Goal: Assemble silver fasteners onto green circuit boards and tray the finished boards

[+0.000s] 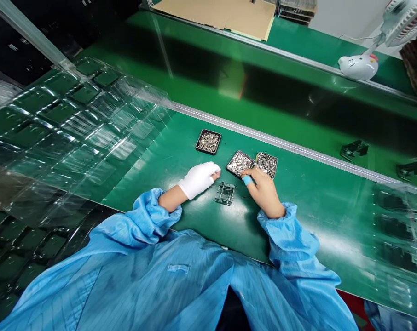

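Observation:
My left hand (199,179), in a white glove with a bare fingertip showing, rests on the green table with its fingers curled together; anything inside is hidden. My right hand (263,189), bare with a blue wrap on one finger, has its fingertips at the near right edge of a black tray of small metal parts (240,164). Its fingers are pinched, and what they hold is too small to make out. Between the hands lies a green circuit board (225,193). A second parts tray (266,164) touches the middle one, and a third (208,141) stands beyond my left hand.
Clear plastic blister trays (101,115) are stacked at the left. More clear trays (398,230) with dark pieces lie at the right. Past the metal rail (263,135) runs a green belt surface with a dark part (354,150). A white fan (358,66) stands at the back right.

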The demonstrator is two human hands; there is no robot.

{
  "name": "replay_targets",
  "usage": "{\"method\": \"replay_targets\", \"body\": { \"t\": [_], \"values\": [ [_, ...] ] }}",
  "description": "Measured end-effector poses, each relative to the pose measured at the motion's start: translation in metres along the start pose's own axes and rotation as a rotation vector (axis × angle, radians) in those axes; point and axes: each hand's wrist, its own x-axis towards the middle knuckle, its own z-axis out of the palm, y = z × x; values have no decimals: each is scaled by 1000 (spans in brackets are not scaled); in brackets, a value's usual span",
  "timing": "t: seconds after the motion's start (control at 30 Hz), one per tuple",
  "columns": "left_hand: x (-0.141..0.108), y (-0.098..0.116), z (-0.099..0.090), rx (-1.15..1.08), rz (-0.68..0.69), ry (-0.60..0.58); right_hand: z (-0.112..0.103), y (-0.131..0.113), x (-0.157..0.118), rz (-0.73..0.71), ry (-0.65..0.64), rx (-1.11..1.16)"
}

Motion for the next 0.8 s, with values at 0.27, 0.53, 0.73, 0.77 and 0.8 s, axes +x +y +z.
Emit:
{"method": "replay_targets", "body": {
  "t": [0.27, 0.53, 0.73, 0.77, 0.8],
  "values": [
    [-34, 40, -16, -467, 182, 211, -1, -45, -14, 50, -122, 465],
    [-43, 33, 0, -433, 332, 243, -2, -41, -31, 55, -167, 511],
    [-42, 25, 25, -399, 141, 77, 3, -24, -33, 93, -26, 360],
    [-41, 26, 28, -408, 113, 75, 5, -22, -32, 64, -24, 324],
    [-40, 28, 31, -417, 96, 90, 8, -22, -32, 36, -23, 288]
  ]
}}
